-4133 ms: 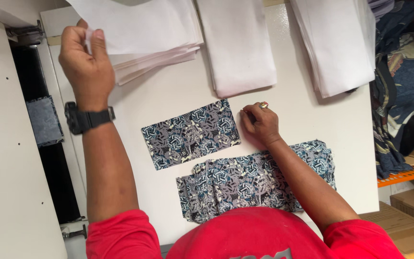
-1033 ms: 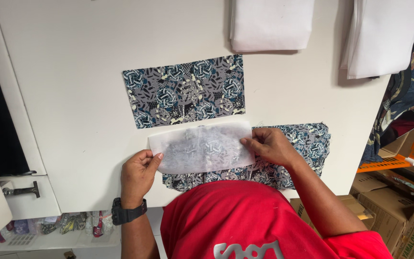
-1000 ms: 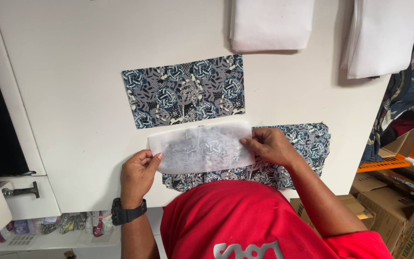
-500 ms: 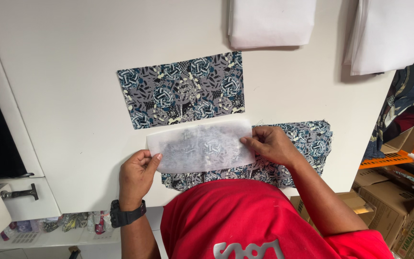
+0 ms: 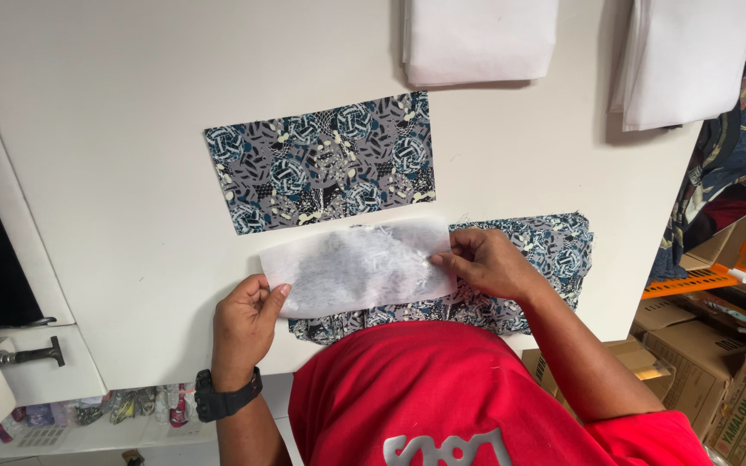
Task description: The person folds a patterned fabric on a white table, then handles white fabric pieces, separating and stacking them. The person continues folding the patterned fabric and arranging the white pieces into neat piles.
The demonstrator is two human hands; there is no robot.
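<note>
A thin, see-through white sheet (image 5: 351, 267) is stretched between my hands over a stack of grey-blue patterned fabric pieces (image 5: 546, 250) at the table's near edge. My left hand (image 5: 243, 319) pinches the sheet's left end. My right hand (image 5: 481, 259) pinches its right end. A single patterned fabric rectangle (image 5: 321, 160) lies flat on the white table (image 5: 131, 129) just beyond the sheet, apart from it.
Two piles of white sheets hang over the far edge: one pile (image 5: 477, 39) in the middle, another pile (image 5: 684, 56) at the right. Cardboard boxes (image 5: 736, 406), an orange rack (image 5: 718, 272) and dark cloth stand at the right. A tray of small items (image 5: 88, 414) sits lower left.
Four seconds ago my left hand was lifting a white sheet from a far pile and my right hand rested by the fabric. Now both hands hold the sheet over the stack; it barely shifts.
</note>
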